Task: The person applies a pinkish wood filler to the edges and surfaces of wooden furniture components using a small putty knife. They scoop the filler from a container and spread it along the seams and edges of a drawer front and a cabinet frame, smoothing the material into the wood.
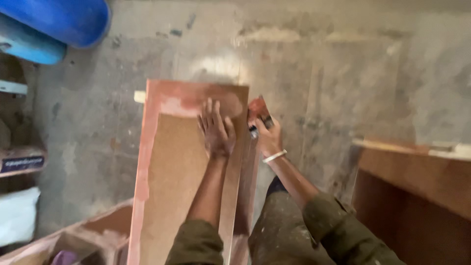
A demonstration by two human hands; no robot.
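Observation:
A long brown board (171, 172) stands tilted in front of me, its top and left border coated reddish. My left hand (216, 130) lies flat on the board's upper right part, fingers spread. At the board's right edge, my right hand (268, 137) grips a paintbrush (258, 112) with red-stained bristles pointing up. A pale bangle circles that wrist. The brush sits just beside the top right corner of the board.
A dusty concrete floor (319, 73) lies beyond. Blue plastic drums (54, 24) sit at the top left. A brown wooden cabinet (417, 196) stands at the right. More reddish wooden pieces (93, 235) lie at the lower left.

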